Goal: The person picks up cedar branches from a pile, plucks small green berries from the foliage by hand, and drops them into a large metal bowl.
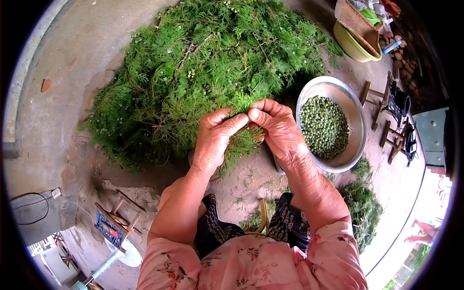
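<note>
Left hand: the bare left hand [211,140] is closed in a pinch, thumb against forefinger, on a feathery green conifer sprig [241,141].
Right hand: the bare right hand [278,126] also pinches the sprig, its thumb and forefinger meeting just beside the left thumb tip.
Sprig: between the two hands at the near edge of the heap, with fronds showing above the fingertips and hanging below them.
Heap: a large, loose heap of green conifer branches [208,72] on the floor beyond the hands, with brown twigs and small pale berries among the foliage.
Basin: a round silver metal basin [356,126] on the floor, to the right of the heap and near the right forearm.
Berries: many small round green berries [324,126], gathered in the basin, with bare metal showing around them.
Loose greenery: more green conifer cuttings [363,210] on the floor, on the near side of the basin.
Far right: a brown woven basket [356,23] stands tilted in a yellow-green plastic tub [347,44].
Stools: wooden-framed stools with dark seats, at right [397,140] and lower left [112,228].
</note>
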Motion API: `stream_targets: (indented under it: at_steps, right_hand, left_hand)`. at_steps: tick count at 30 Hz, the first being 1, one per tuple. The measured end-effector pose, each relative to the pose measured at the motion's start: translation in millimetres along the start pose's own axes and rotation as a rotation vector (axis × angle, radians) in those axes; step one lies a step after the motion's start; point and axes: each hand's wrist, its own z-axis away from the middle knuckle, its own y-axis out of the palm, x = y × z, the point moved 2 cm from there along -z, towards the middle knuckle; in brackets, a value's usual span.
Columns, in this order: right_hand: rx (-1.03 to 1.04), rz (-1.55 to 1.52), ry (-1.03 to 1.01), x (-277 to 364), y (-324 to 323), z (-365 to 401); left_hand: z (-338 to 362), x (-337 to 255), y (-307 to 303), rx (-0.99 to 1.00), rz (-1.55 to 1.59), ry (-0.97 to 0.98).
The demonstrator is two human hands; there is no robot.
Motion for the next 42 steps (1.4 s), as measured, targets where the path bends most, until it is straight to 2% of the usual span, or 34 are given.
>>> stream_targets:
  at_steps: [5,6,8,10,12,13,14,16,18,20,21,22,24,26,28,30,32,34,36,41,42]
  right_hand:
    - [0.056,-0.195,0.098,-4,-6,-2]
    - [0.077,-0.276,0.127,-2,-7,-1]
    - [0.059,-0.208,0.059,6,-15,1]
    - [-0.055,-0.073,0.01,16,-34,2]
    - [-0.226,0.253,-0.009,32,-66,6]
    - [-0.313,0.46,-0.108,45,-81,11]
    - [-0.393,0.668,-0.2,56,-95,16]
    - [-0.593,0.988,-0.323,63,-145,18]
    - [-0.774,1.216,-0.397,73,-171,28]
    - [-0.914,1.162,-0.415,76,-189,34]
    - [-0.945,1.271,-0.43,80,-184,38]
    - [-0.915,1.305,-0.533,78,-188,35]
    - [-0.747,0.817,-0.519,65,-168,31]
    - [-0.401,0.583,-0.271,47,-134,25]
    - [-0.177,0.638,-0.015,26,-94,22]
    - [-0.079,0.773,0.1,9,-56,26]
    - [-0.076,0.865,-0.22,-21,-43,24]
    - [-0.043,1.189,-0.258,-18,-22,29]
    - [-0.029,1.308,-0.437,-21,-12,32]
    - [0.011,1.332,-0.504,-32,4,33]
    - [0.005,1.386,-0.576,-31,7,32]
  left_hand:
    - [1,-1,5,-0.02,0.165,-0.172]
    - [2,-6,9,-0.057,0.134,-0.174]
    - [0,-5,13,-0.254,0.06,-0.204]
    - [-3,-6,6,-0.244,0.057,-0.242]
    - [-4,1,-2,-0.099,0.368,-0.188]
    - [-10,2,-6,-0.153,0.372,-0.169]
    - [-5,2,-7,-0.297,0.339,-0.212]
    - [-13,11,-23,0.121,0.573,-0.178]
    - [-14,14,-25,0.141,0.631,-0.17]
    - [-15,13,-23,0.194,0.729,-0.135]
    - [-17,14,-24,0.207,0.739,-0.127]
    - [-19,14,-22,0.19,0.728,-0.127]
    - [-16,9,-19,0.249,0.908,-0.105]
    - [-23,14,-25,0.339,0.939,-0.094]
    - [-25,15,-25,0.327,0.936,-0.062]
    - [-25,16,-23,0.329,0.953,-0.04]
    - [-22,14,-20,0.291,0.984,-0.032]
    - [-22,15,-22,0.322,0.947,-0.045]
    - [-20,14,-23,0.316,0.946,-0.046]
    - [-18,17,-19,0.17,0.952,-0.095]
    - [-17,18,-19,0.121,0.946,-0.109]
